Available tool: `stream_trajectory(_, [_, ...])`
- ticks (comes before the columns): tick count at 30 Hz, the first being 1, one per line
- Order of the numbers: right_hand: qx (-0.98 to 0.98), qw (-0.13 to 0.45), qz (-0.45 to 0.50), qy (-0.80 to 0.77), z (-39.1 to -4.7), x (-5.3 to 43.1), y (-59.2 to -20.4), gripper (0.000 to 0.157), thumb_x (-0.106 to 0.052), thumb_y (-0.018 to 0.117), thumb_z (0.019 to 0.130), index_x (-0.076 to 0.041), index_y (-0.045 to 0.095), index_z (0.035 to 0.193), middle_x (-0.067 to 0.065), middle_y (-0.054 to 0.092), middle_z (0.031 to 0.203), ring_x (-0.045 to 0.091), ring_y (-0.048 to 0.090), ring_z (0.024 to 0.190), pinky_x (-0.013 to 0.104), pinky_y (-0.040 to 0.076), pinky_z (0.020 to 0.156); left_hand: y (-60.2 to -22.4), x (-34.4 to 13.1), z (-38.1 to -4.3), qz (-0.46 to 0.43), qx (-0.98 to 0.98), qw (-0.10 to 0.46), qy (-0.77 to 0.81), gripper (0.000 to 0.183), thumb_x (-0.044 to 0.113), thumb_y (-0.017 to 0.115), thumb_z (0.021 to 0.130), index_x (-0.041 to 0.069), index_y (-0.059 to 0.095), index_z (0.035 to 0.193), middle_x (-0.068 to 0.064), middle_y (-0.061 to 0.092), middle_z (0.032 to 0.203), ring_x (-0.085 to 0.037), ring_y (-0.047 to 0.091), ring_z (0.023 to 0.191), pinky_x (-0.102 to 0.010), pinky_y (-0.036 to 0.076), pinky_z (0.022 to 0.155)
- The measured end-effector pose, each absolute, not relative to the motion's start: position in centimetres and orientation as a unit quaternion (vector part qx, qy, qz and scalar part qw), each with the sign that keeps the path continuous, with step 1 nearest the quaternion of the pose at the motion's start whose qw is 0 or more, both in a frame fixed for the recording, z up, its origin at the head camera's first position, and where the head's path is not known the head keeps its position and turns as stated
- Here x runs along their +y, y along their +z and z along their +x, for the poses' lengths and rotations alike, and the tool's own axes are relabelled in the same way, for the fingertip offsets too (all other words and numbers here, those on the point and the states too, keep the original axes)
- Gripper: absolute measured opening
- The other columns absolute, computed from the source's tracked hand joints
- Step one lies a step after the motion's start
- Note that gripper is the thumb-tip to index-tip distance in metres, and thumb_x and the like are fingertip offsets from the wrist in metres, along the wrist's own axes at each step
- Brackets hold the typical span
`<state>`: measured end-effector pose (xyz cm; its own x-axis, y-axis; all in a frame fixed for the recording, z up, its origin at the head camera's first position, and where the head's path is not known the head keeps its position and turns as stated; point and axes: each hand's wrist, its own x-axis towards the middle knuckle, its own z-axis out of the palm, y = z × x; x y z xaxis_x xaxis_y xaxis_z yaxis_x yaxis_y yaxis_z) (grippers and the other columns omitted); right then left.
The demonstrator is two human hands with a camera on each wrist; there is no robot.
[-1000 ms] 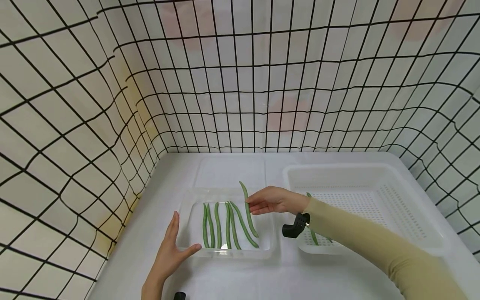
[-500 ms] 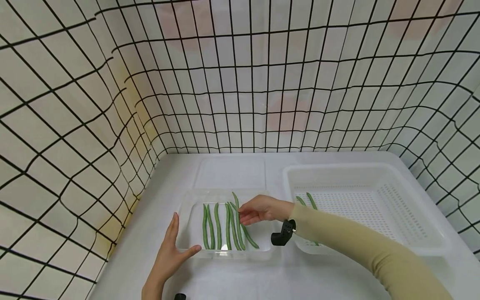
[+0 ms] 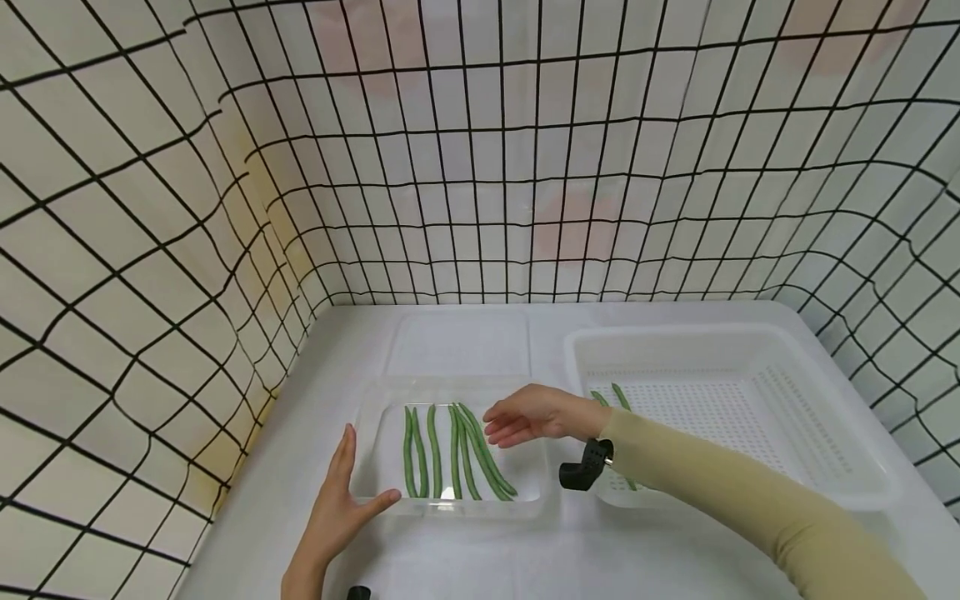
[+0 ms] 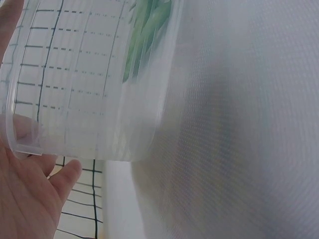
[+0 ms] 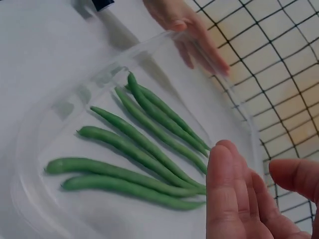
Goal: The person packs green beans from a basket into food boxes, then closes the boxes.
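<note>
Several green beans (image 3: 437,454) lie side by side, lengthwise, in a clear plastic container (image 3: 487,507). The rightmost ones fan out and lie close together or touch. My left hand (image 3: 339,504) rests at the container's front left corner, thumb at the front rim and straight fingers along the left side. In the left wrist view its fingers (image 4: 67,178) show beside the clear wall. My right hand (image 3: 528,415) hovers over the container's right part, fingers relaxed and apart from the thumb, holding nothing. The right wrist view shows these fingers (image 5: 224,194) in front of the bean ends.
A white perforated basket (image 3: 750,333) stands to the right with a few green beans (image 3: 621,396) in it, partly hidden by the right sleeve (image 3: 697,467). Behind the container lies a flat clear lid (image 3: 461,342). Black wire mesh (image 3: 536,225) encloses the white table (image 3: 450,567).
My right hand has carried a green bean left, laid it among the rightmost beans in the container, let go and drawn back slightly right. The left hand has stayed in place.
</note>
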<state>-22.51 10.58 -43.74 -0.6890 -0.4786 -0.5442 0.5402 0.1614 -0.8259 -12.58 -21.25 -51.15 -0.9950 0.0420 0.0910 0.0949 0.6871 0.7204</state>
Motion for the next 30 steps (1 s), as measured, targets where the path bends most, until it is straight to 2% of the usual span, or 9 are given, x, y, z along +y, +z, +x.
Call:
stream_trajectory(5, [0.64, 0.377, 0.027, -0.669, -23.0, 13.7, -42.9, 0.027, -0.013, 0.06, 0.094, 0.008, 0.061, 0.111, 0.016, 0.066, 0.095, 0.024, 0.068, 0.083, 0.038, 0.054, 0.078, -51.2, -21.3, -12.6, -0.037, -0.919, 0.033, -0.392, 0.122, 0.041, 0.085, 0.068, 0.022, 0.0, 0.154, -0.018, 0.009, 0.156, -0.042, 0.014, 0.139, -0.064, 0.022, 0.101])
stream_trajectory(12, [0.632, 0.342, 0.051, -0.693, -23.4, 19.5, -42.1, 0.04, -0.017, 0.055, 0.097, 0.012, 0.048, 0.125, 0.012, 0.066, 0.095, 0.02, 0.067, 0.083, 0.034, 0.053, 0.079, -51.1, -21.4, -12.7, -0.038, -0.92, 0.035, -0.388, 0.122, 0.04, 0.085, 0.068, 0.022, 0.0, 0.154, -0.018, 0.009, 0.156, -0.042, 0.014, 0.138, -0.064, 0.023, 0.101])
stream_trajectory(16, [0.637, 0.329, 0.075, -0.694, -23.2, 22.6, -42.7, 0.044, -0.02, 0.055, 0.098, 0.012, 0.046, 0.126, 0.012, 0.066, 0.096, 0.018, 0.067, 0.081, 0.033, 0.054, 0.078, -51.1, -21.4, -12.6, -0.035, -0.921, 0.033, -0.386, 0.122, 0.04, 0.085, 0.068, 0.021, 0.0, 0.154, -0.018, 0.009, 0.156, -0.042, 0.014, 0.138, -0.064, 0.023, 0.101])
stream_trajectory(25, [0.643, 0.313, 0.128, -0.688, -22.6, 27.9, -44.9, 0.029, -0.021, 0.057, 0.097, 0.004, 0.06, 0.111, 0.012, 0.067, 0.094, 0.017, 0.068, 0.076, 0.032, 0.054, 0.076, -51.0, -21.3, -12.7, -0.032, -0.922, 0.029, -0.385, 0.123, 0.041, 0.085, 0.068, 0.021, -0.001, 0.154, -0.018, 0.009, 0.156, -0.042, 0.014, 0.138, -0.065, 0.023, 0.101])
stream_trajectory(30, [0.667, 0.303, 0.175, -0.658, -22.4, 29.7, -47.0, 0.031, -0.021, 0.061, 0.094, 0.005, 0.059, 0.111, 0.013, 0.068, 0.091, 0.019, 0.068, 0.077, 0.033, 0.054, 0.076, -51.0, -21.2, -12.7, -0.036, -0.921, 0.032, -0.386, 0.122, 0.041, 0.084, 0.068, 0.021, -0.001, 0.154, -0.018, 0.009, 0.156, -0.042, 0.014, 0.139, -0.065, 0.023, 0.101])
